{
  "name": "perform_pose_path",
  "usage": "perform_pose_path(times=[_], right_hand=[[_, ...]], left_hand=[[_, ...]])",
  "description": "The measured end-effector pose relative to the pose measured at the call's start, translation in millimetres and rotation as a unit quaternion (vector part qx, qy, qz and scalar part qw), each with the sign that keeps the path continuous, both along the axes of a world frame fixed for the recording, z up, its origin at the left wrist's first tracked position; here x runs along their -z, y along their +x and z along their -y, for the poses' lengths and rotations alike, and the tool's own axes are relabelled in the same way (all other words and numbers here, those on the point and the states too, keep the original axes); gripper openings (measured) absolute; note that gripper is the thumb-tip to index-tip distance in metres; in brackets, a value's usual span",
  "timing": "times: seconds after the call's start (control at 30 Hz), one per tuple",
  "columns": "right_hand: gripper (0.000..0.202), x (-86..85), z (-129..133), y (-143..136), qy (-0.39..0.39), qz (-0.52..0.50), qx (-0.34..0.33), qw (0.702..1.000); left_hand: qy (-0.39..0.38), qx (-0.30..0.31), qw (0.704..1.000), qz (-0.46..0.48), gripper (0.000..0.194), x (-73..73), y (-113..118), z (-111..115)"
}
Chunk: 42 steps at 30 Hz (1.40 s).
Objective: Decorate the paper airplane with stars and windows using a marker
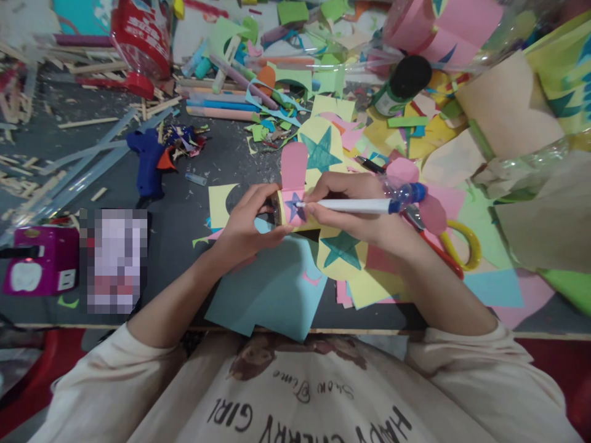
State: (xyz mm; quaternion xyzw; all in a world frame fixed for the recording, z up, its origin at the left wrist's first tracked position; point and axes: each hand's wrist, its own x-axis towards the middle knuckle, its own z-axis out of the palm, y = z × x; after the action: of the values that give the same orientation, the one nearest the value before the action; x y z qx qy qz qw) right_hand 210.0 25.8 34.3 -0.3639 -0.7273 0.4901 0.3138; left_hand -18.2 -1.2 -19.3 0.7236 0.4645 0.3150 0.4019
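Between the fingers and thumb of my left hand (252, 221) is a small pink paper piece (294, 166) with a rounded flap standing up at its far end. A blue star (295, 208) is drawn on its near part. My right hand (360, 206) grips a white marker (355, 205) with a blue end, its tip touching the star. Yellow paper with a green star (318, 147) lies just beyond, and another yellow round with a green star (342, 249) lies below my right hand. Under my wrists is a blue-grey paper sheet (272, 283).
A blue glue gun (150, 163) lies at left, near a phone (117, 261) and a purple box (41, 258). Yellow-handled scissors (464, 246) rest right of my right hand. Markers (226, 106), a red bottle (142, 43), a black-capped jar (404, 83) and paper scraps crowd the back.
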Motion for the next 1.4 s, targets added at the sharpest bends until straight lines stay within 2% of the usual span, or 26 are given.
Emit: perform_pose_path(times=[0.27,0.47,0.57,0.73,0.87,1.0,1.13,1.27,1.4], right_hand=[[0.025,0.4,-0.1,-0.1,0.000,0.007,-0.004,1.000],[0.023,0.0,0.2,-1.7,-0.004,0.002,0.010,1.000],[0.029,-0.2,-0.2,-2.0,-0.013,0.012,-0.007,1.000],[0.024,-1.2,-1.1,-3.6,-0.008,-0.013,0.013,1.000],[0.029,-2.3,-2.3,-4.0,-0.020,-0.006,-0.005,1.000],[0.028,-3.3,-2.7,-4.1,-0.011,-0.006,0.015,1.000],[0.029,-4.1,-1.9,-4.8,-0.013,-0.008,0.003,1.000],[0.027,-3.3,-1.3,-5.4,-0.004,-0.017,0.029,0.999],[0.029,-3.2,-2.0,-5.0,-0.006,-0.004,0.025,1.000]], left_hand=[[0.011,-0.001,1.000,-0.007,0.057,1.9,-0.7,-0.2],[-0.015,-0.015,1.000,-0.013,0.064,0.3,0.5,-0.1],[-0.022,-0.012,1.000,-0.013,0.066,-0.9,1.2,-0.4],[-0.044,-0.023,0.999,-0.013,0.063,-3.9,2.4,-0.7],[-0.042,-0.020,0.999,0.007,0.061,-4.0,3.0,-0.8],[-0.039,-0.028,0.999,-0.001,0.062,-3.3,3.3,-0.7],[-0.041,-0.024,0.999,-0.008,0.063,-3.5,3.6,-0.5],[-0.046,-0.023,0.999,-0.009,0.067,-3.8,3.9,-0.6],[-0.045,-0.022,0.999,-0.001,0.061,-2.5,3.4,-0.8]])
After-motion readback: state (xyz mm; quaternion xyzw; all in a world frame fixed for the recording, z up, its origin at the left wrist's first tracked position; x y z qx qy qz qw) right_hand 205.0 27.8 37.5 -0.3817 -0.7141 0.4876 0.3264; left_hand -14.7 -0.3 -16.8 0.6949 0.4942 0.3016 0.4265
